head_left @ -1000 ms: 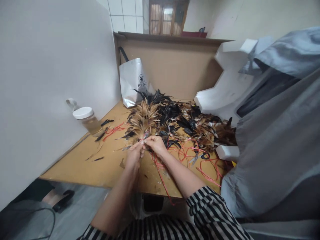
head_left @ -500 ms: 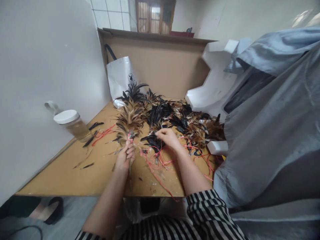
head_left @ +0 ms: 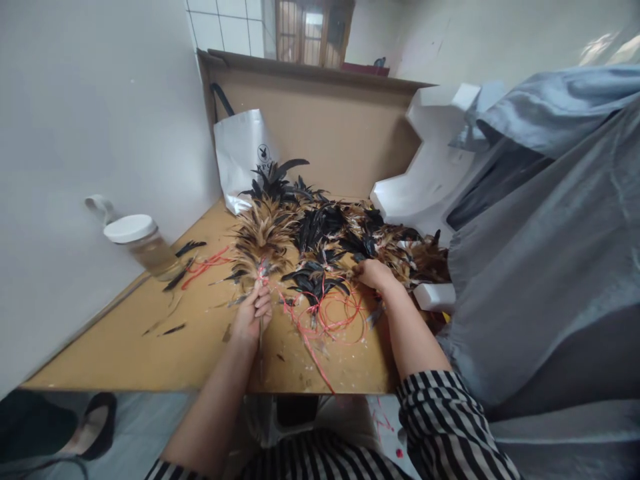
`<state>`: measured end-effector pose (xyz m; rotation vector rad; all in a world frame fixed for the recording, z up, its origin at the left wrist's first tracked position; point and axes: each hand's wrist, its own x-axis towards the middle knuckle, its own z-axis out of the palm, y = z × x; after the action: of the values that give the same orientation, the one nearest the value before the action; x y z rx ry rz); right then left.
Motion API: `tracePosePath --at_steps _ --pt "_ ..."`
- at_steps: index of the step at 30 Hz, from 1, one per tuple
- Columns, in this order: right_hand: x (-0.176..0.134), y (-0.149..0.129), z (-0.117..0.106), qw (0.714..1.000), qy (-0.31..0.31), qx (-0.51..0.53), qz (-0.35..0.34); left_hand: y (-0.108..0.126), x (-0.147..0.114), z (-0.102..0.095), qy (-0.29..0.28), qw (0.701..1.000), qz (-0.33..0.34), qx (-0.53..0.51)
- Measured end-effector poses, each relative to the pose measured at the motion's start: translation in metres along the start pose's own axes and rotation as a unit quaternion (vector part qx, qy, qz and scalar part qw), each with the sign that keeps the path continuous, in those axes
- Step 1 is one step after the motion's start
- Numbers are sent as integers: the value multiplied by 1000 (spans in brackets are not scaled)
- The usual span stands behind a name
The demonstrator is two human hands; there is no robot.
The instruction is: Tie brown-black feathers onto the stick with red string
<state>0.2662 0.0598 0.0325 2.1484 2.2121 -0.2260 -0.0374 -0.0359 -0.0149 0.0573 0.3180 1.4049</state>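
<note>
My left hand (head_left: 254,312) is closed around the thin stick of a feather duster (head_left: 264,230), just below where pink string binds the brown feathers. The duster stands with its black-tipped top away from me. To the right, my right hand (head_left: 374,275) is at the near edge of a pile of loose black and brown feathers (head_left: 320,227). Its fingers are bent together at the feathers, and what they pinch is too small to make out. Loops of pink string (head_left: 343,317) lie on the table between my hands and below the right one.
A lidded jar (head_left: 143,247) of yellowish liquid stands at the left by the white wall. Behind are a silver bag (head_left: 245,153) and a cardboard panel (head_left: 340,133). White foam (head_left: 425,160) and grey cloth (head_left: 550,267) border the right side. Stray feathers lie on the wooden table (head_left: 120,353).
My right hand has moved right, from the black feathers near the duster to the pile's right part. My left hand keeps its hold on the duster, nearly still.
</note>
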Motion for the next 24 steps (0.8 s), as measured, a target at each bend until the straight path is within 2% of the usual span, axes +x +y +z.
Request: tracePosePath --at_steps 3,7,10,11,13,16,20,22,24 --pt "3 -3 2 999 8 6 43 -1 -1 1 2 1000 2 3" --pt "0 -12 -1 984 136 33 110 -2 -2 0 5 1000 2 5" --pt "-1 -32 -1 974 212 49 57 -2 -1 0 11 1000 0 3" --pt "0 -40 1 975 212 56 29 -2 -1 0 13 1000 0 4" --pt "6 -55 4 984 166 67 -10 -1 -1 0 13 1000 0 3" --pt "17 -72 13 993 91 71 -10 -1 -1 -1 13 1000 -4 -9" --pt "28 -73 29 989 102 106 8 -1 -1 -2 19 1000 -9 -19" --pt "31 -67 35 975 115 190 -4 -1 -1 -1 23 1000 -9 -20" --pt "34 -58 38 932 108 344 -19 -2 -1 0 21 1000 -11 -21"
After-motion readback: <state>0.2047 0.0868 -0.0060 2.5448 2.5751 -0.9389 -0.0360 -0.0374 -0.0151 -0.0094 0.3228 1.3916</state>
